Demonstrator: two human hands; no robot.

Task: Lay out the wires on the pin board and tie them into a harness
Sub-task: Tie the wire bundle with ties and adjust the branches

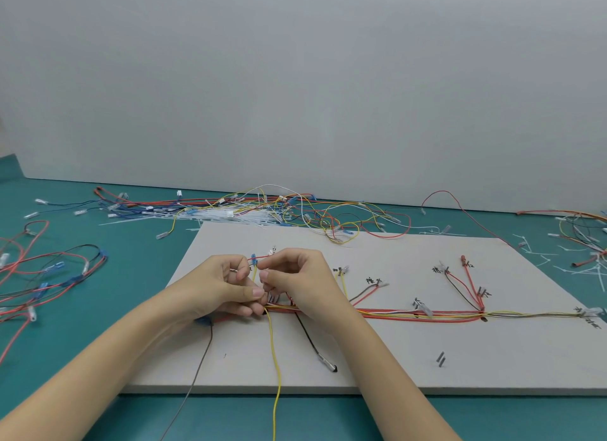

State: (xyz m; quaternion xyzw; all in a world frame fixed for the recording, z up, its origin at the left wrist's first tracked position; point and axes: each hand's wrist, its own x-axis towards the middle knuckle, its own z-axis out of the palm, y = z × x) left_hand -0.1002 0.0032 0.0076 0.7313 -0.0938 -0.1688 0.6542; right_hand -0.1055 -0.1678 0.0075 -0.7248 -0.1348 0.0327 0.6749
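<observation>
Both hands meet over the left part of the white pin board (394, 368), which lies flat on the teal surface (131, 309). The left hand (216, 286) has its fingers (241, 271) curled, thumb pressed toward the wire bundle, and appears to pinch thin wires at the spot where the hands touch. The right hand (295, 276) is also curled, its fingertips (266, 278) pinching something small and pale just beside the left thumb; what exactly it is cannot be made out.

The harness (427, 315) runs rightward from the fingers as a tight trunk of red, orange, yellow and white wires, lying flat on the board. Branches fan away from it toward the far edge, each ending in a small clear or white terminal beside handwritten black labels. A yellow wire (275, 358) drops from under the fingers toward the near edge and off the board; a grey wire (203, 358) does the same just left of it, and a black wire (310, 342) angles off to the right.

Beyond the fingers, past the board's far edge, lies a tangled heap of loose wires (295, 210) with white cable ties (223, 215). More red and black wires (49, 276) lie well to the left.
</observation>
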